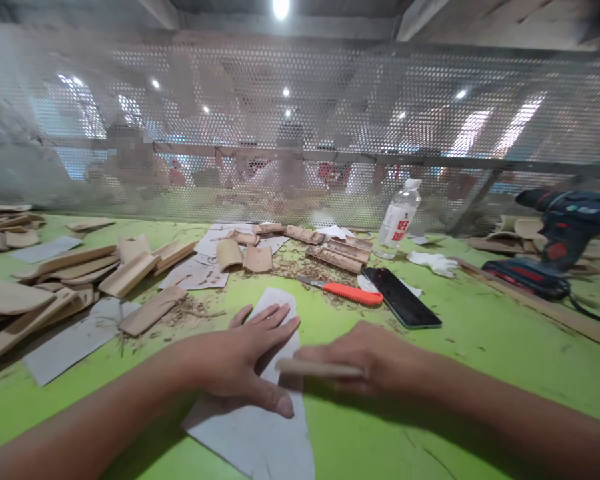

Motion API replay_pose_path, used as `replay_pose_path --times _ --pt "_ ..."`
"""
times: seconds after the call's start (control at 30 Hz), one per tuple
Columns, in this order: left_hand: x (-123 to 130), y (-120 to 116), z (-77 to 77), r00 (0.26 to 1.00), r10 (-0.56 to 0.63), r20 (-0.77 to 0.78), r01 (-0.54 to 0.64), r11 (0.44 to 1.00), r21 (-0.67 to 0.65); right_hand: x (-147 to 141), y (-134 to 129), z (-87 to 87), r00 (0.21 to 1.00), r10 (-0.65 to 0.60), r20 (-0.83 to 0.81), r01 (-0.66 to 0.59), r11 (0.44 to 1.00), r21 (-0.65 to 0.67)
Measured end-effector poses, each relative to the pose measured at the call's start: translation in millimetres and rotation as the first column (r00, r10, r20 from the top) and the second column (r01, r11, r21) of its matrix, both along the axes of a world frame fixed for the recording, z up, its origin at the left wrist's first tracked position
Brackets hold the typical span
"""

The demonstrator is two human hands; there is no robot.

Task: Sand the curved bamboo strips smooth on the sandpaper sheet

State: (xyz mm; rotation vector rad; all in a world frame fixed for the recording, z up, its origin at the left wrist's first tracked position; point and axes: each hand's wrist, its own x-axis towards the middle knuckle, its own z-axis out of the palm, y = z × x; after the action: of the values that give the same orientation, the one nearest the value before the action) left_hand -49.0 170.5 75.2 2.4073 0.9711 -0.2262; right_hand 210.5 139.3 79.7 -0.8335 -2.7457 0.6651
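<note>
My left hand lies spread and flat on a long sheet of white paper, fingers apart, holding nothing. Just right of it, my right hand is closed round a thin, pale piece of wood, blurred by motion, whose tip reaches over the paper's right edge. Beyond my hands an orange-handled knife with its blade out rests on the green table, among brown shavings. A black phone lies just right of the knife.
Curved bamboo pieces are heaped at the left, with several more at the back centre. A clear bottle stands before a perforated metal screen. At the right are a crumpled white glove or tissue, a wooden strip and a power drill.
</note>
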Motion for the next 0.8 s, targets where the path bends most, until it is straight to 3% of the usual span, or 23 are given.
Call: replay_pose_path --times 0.1,0.2,0.23,0.27,0.3,0.33,0.4,0.47,0.53,0.6,0.8 --pt "1.9 -0.5 1.0 1.0 0.018 -0.01 -0.018 1.0 -0.002 -1.1 -1.1 -1.0 0.998 -0.065 0.017 0.064 0.997 0.041" --pt "2.5 -0.7 1.5 0.999 -0.008 -0.04 0.009 1.0 0.014 -3.5 -4.3 -3.3 0.998 0.055 -0.018 -0.057 0.989 -0.136" --pt "2.2 -0.7 1.9 0.999 -0.014 -0.032 0.015 1.0 0.01 -4.0 -4.1 -4.8 0.996 0.025 -0.089 -0.043 0.977 -0.209" --pt "1.6 -0.8 2.5 1.0 -0.018 -0.013 0.018 1.0 0.002 -4.1 -2.8 -6.6 0.981 -0.082 -0.174 0.029 0.957 -0.289" --pt "0.9 -1.1 3.4 1.0 -0.021 0.008 0.021 1.0 -0.011 -3.7 -0.5 -8.6 0.938 -0.235 -0.256 0.12 0.91 -0.396" --pt "0.3 -1.4 4.4 1.0 -0.019 0.021 0.019 1.0 -0.023 -2.9 2.6 -10.7 0.86 -0.399 -0.319 0.19 0.829 -0.526" --pt "-0.8 -2.2 6.4 1.0 -0.005 0.019 0.005 0.999 -0.033 -0.6 9.4 -14.9 0.687 -0.644 -0.336 0.181 0.6 -0.779" --pt "-1.3 -2.9 7.5 1.0 0.015 -0.004 -0.015 0.999 -0.039 2.0 14.8 -18.7 0.623 -0.726 -0.289 0.032 0.393 -0.919" --pt "-1.1 -3.2 7.4 1.0 0.019 -0.015 -0.019 0.999 -0.041 3.9 17.5 -22.1 0.624 -0.738 -0.259 -0.075 0.273 -0.959" --pt "-0.5 -3.0 6.9 1.0 0.016 -0.013 -0.016 0.999 -0.042 5.0 18.4 -24.4 0.62 -0.741 -0.258 -0.125 0.231 -0.965" --pt "1.3 -2.2 7.8 1.0 0.019 -0.023 -0.02 0.999 -0.05 5.8 18.3 -23.7 0.605 -0.751 -0.263 -0.162 0.208 -0.965"
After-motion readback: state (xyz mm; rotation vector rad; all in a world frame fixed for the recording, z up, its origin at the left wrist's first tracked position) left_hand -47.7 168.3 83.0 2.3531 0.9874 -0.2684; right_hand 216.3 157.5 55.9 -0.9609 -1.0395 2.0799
